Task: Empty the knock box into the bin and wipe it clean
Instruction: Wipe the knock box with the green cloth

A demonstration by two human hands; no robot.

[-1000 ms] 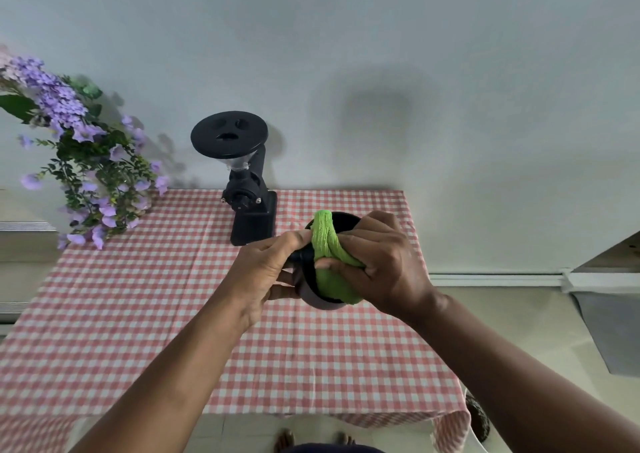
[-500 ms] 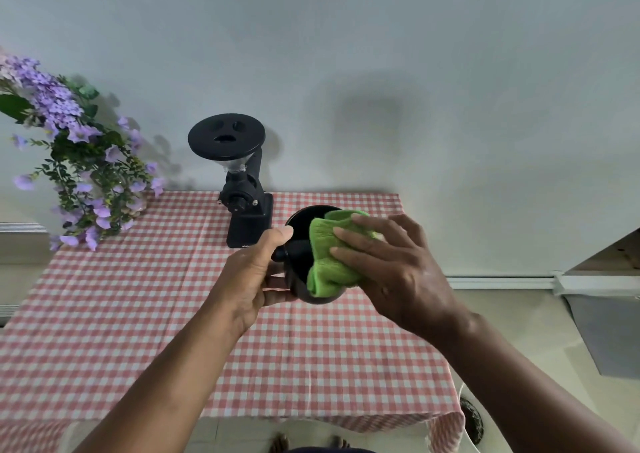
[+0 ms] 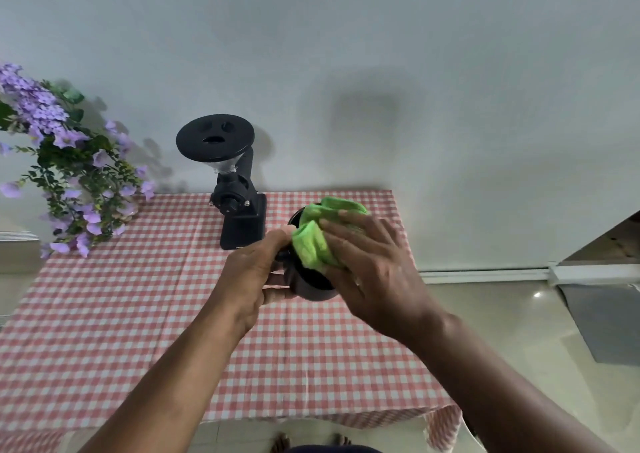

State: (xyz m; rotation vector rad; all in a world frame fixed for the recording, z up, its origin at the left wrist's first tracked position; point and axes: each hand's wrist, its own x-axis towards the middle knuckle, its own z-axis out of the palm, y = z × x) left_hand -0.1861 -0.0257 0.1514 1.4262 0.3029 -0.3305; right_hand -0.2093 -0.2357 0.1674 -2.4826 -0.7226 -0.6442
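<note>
A round black knock box (image 3: pixel 311 284) is held in the air above the checked table, tilted toward me. My left hand (image 3: pixel 254 272) grips its left side, thumb on the rim. A bright green cloth (image 3: pixel 317 241) is bunched over and into the box's mouth. My right hand (image 3: pixel 370 265) presses the cloth against the box with fingers spread and nearly straight. The inside of the box is hidden by the cloth and my right hand. The bin is mostly out of view; only a sliver of a rim (image 3: pixel 465 430) shows under my right forearm.
A black coffee grinder (image 3: pixel 239 189) stands at the table's back edge, just left of the box. Purple flowers (image 3: pixel 65 161) hang over the table's (image 3: pixel 104 331) back left corner. A white wall rises behind. Tiled floor lies to the right.
My right hand has opened out from a curled grip and slid with the cloth toward the box's right rim. The box has turned slightly in my left hand.
</note>
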